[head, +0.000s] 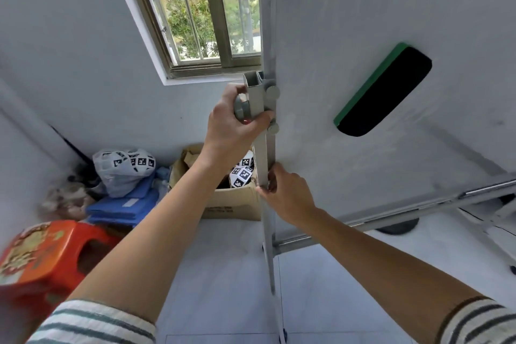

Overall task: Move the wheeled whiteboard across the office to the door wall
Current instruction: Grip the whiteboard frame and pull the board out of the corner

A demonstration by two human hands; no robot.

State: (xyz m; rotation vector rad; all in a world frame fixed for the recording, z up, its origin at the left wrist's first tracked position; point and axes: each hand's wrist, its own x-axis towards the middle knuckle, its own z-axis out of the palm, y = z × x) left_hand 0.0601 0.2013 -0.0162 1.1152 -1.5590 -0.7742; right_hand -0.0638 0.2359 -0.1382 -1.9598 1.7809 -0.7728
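The wheeled whiteboard (363, 8) fills the right half of the view, its white face tilted toward me. A green-backed black eraser (385, 89) sticks to it. The board's grey metal stand post (261, 153) runs down the middle to the floor. My left hand (231, 123) is wrapped around the post's upper part at a grey round knob. My right hand (287, 193) grips the same post lower down, at the board's left edge. A caster shows at the post's foot (282, 334).
Against the wall under the window (201, 8) stand a cardboard box (231, 201) with marker-patterned cubes, a plastic bag (122, 170) and blue folded items (122, 207). A red plastic stool (47, 254) is at the lower left. Pale tiled floor (223, 274) lies in front.
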